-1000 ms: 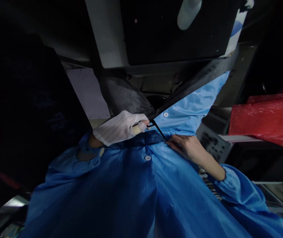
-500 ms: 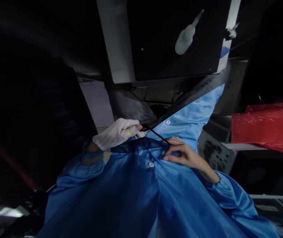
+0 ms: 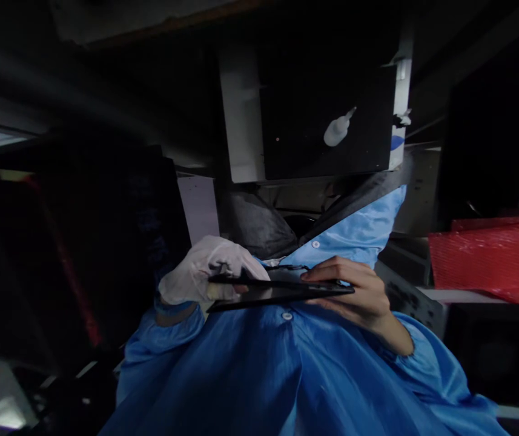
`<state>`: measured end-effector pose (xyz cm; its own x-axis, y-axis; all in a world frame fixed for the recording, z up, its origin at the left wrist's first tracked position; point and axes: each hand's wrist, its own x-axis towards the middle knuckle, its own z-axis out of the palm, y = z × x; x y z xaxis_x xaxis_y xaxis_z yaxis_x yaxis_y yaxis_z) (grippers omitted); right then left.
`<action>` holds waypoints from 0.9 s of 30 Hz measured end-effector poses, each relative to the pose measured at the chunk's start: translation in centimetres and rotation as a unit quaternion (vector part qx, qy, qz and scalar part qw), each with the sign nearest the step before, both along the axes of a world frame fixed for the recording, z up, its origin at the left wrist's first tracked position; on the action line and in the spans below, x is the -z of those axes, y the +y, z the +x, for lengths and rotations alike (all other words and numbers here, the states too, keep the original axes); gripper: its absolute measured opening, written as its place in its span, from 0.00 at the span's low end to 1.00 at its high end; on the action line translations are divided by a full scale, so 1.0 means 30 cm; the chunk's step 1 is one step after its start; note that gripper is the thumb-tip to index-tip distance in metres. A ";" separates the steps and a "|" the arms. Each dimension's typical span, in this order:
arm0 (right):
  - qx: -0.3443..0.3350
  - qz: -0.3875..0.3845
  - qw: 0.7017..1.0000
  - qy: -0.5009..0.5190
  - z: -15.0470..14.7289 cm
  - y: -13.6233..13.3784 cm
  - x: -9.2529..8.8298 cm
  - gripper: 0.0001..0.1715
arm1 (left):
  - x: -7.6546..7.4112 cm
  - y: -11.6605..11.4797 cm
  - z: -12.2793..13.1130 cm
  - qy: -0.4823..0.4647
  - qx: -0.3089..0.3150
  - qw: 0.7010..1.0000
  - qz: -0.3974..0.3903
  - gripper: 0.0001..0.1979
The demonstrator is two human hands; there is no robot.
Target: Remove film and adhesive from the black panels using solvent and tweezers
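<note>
A thin, dark flat panel (image 3: 281, 293) is held nearly edge-on in front of the blue coat (image 3: 250, 363). My left hand (image 3: 214, 272), in a white glove with exposed or wrapped fingertips, grips its left end. At the right end my bare right hand (image 3: 359, 290) has its fingers above and below the panel, closed on it. A thin black cord or edge shows just behind the panel, between the hands; its ends are hidden.
Ahead is a black-topped work surface (image 3: 295, 157) with a white squeeze bottle (image 3: 337, 131) on it. Red plastic wrap (image 3: 490, 251) lies at the right. A pale panel (image 3: 199, 206) stands left of centre, beside dark equipment.
The dark panel now shows between my hands, tilted nearly edge-on, where a black cord was stretched before. My right hand has closed around its end. The view has shifted, so the bottle appears lower.
</note>
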<state>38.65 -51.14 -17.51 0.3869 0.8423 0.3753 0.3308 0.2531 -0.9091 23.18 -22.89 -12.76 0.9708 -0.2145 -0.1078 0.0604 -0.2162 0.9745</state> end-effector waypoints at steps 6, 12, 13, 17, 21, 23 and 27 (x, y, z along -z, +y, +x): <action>-0.025 -0.025 0.997 -0.069 0.028 -0.038 -0.010 0.11 | -0.067 -0.027 0.022 0.009 0.018 1.000 -0.009 0.03; -0.032 -0.035 0.995 -0.088 0.020 -0.062 -0.027 0.10 | -0.114 -0.047 0.014 0.046 0.061 0.997 0.016 0.10; -0.040 -0.037 0.994 -0.090 0.020 -0.064 -0.033 0.12 | -0.124 -0.041 0.014 0.048 0.076 0.996 0.016 0.11; -0.085 -0.067 0.991 -0.078 0.026 -0.055 -0.067 0.18 | -0.165 -0.029 0.022 0.096 0.100 0.990 0.024 0.08; -0.127 -0.090 0.984 -0.088 0.027 -0.017 -0.119 0.15 | -0.195 -0.067 0.035 0.123 0.069 0.988 0.062 0.08; -0.139 -0.105 0.980 -0.100 0.025 0.009 -0.147 0.15 | -0.211 -0.094 0.035 0.120 0.040 0.988 0.085 0.12; -0.140 -0.072 0.985 -0.068 0.011 0.058 -0.186 0.15 | -0.245 -0.117 0.035 0.094 0.001 0.990 0.102 0.17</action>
<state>38.97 -49.40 -11.94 0.0859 0.9574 0.2757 0.3882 0.2226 -0.8943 24.24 -26.40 -5.41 0.9286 -0.1716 -0.3290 0.2368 -0.4085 0.8815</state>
